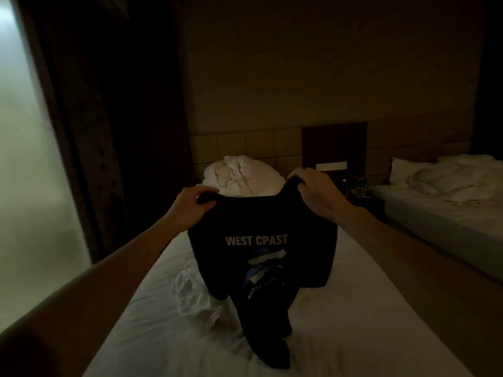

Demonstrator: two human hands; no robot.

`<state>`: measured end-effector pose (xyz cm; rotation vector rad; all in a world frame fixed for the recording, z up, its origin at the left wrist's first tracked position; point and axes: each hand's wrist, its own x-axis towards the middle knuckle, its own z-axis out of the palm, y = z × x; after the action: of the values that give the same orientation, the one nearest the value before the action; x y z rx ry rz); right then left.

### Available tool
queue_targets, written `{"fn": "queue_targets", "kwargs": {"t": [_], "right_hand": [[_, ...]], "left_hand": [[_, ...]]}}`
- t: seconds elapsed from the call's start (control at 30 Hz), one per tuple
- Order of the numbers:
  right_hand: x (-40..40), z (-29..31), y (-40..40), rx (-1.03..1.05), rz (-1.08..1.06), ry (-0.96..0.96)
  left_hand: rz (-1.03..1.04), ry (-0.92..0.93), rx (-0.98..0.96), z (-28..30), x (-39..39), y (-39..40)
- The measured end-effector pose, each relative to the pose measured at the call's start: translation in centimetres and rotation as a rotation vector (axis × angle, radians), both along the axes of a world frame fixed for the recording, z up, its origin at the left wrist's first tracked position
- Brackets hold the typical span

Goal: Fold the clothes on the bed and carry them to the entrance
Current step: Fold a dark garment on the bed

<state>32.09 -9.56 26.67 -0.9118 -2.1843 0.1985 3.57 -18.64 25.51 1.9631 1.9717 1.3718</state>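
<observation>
Folding looks barely begun and the carry to the entrance is untouched: the dark printed shirt [261, 257] hangs unfolded over the bed [367, 308], its hem trailing at 6 o'clock, the left hand [194, 204] and right hand [315, 191] each pinching a shoulder.

A white-sheeted bed [353, 330] carries a crumpled white garment [190, 289], the trailing hem of a dark T-shirt [275, 346] (top held up), and bundled white bedding [239, 175] at its head.
</observation>
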Motion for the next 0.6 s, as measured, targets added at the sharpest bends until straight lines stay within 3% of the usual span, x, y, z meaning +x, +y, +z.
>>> {"fn": "queue_targets", "kwargs": {"t": [0.13,0.27,0.53,0.6], "right_hand": [[1.8,2.1,-3.0,0.006,0.053,-0.04],[3.2,3.9,-5.9,0.042,0.142,0.06],[5.5,6.9,-10.5,0.142,0.097,0.239],[5.8,6.8,-10.6,0.143,0.088,0.27]], "left_hand": [[0.137,-0.101,-0.056,1.5,0.8,-2.5],[-0.054,-0.568,0.006,2.5,3.4,-5.7],[-0.181,-0.51,0.252,5.4,5.9,-10.9],[-0.106,-0.264,0.28,5.5,5.9,-11.4]]}}
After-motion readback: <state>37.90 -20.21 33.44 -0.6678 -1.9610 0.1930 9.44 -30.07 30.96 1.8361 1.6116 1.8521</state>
